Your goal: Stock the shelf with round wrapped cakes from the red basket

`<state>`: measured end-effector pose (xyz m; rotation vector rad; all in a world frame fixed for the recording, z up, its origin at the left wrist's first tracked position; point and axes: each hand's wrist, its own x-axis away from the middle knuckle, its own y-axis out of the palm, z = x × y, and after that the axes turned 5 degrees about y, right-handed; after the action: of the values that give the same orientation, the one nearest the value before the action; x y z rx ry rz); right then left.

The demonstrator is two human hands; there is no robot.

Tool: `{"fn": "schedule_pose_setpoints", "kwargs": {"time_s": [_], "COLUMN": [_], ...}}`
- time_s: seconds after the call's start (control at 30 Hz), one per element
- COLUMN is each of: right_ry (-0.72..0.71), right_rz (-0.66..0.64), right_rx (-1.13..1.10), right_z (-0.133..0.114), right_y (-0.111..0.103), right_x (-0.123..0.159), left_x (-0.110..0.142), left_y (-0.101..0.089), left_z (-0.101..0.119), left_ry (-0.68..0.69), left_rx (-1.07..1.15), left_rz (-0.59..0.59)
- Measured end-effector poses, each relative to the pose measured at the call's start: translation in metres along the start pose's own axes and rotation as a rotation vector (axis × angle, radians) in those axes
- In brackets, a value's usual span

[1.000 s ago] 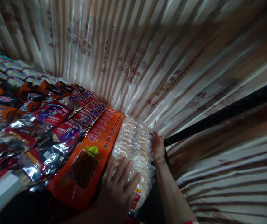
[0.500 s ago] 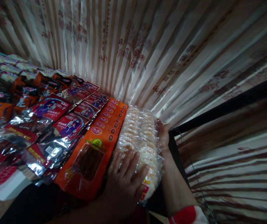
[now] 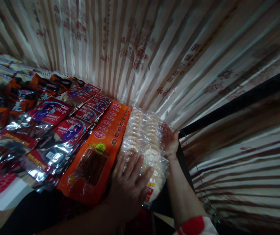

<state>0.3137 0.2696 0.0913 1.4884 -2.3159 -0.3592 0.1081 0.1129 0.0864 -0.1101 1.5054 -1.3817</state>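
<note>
Clear plastic packs of pale round crackers point(image 3: 152, 147) lie in a row at the right end of the display. My left hand point(image 3: 130, 182) rests on the near end of these packs, fingers spread flat over the plastic. Along their right side is my right hand point(image 3: 170, 140), its fingers stretched out and its fingertips at the pack edge, partly hidden. Neither hand is closed around a pack. Directly left of the crackers lies a long orange snack packet point(image 3: 93, 163) with a window showing brown strips. A red-and-white sleeve point(image 3: 191, 225) shows at my right wrist.
Red and silver snack packets point(image 3: 63, 133) and orange-black bags point(image 3: 19, 101) fill the left. A striped pleated curtain point(image 3: 130, 49) hangs behind. A dark bar point(image 3: 238, 104) runs to the right, with a thin wire point(image 3: 201, 173) below. A white box point(image 3: 9, 194) sits lower left.
The whole view has shifted slightly, so everything appears a little further left and higher. My right hand's fingers look a bit more opened out; my left hand stays on the packs.
</note>
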Motion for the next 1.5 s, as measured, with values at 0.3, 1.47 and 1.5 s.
{"fn": "schedule_pose_setpoints", "kwargs": {"time_s": [0.3,1.47,1.5], "right_ry": [0.035,0.061,0.07], "right_rz": [-0.078,0.063,0.061], "right_rx": [-0.011,0.037,0.05], "right_z": [0.006,0.006,0.007], "right_y": [-0.001,-0.013,-0.014], "right_x": [0.054,0.136,0.138], "left_x": [0.003,0.006,0.006], "left_y": [0.0,-0.012,-0.011], "left_z": [0.0,-0.004,-0.003], "left_ry": [0.011,0.01,0.012], "left_rx": [0.017,0.123,0.124], "left_rz": [0.039,-0.062,-0.057]}}
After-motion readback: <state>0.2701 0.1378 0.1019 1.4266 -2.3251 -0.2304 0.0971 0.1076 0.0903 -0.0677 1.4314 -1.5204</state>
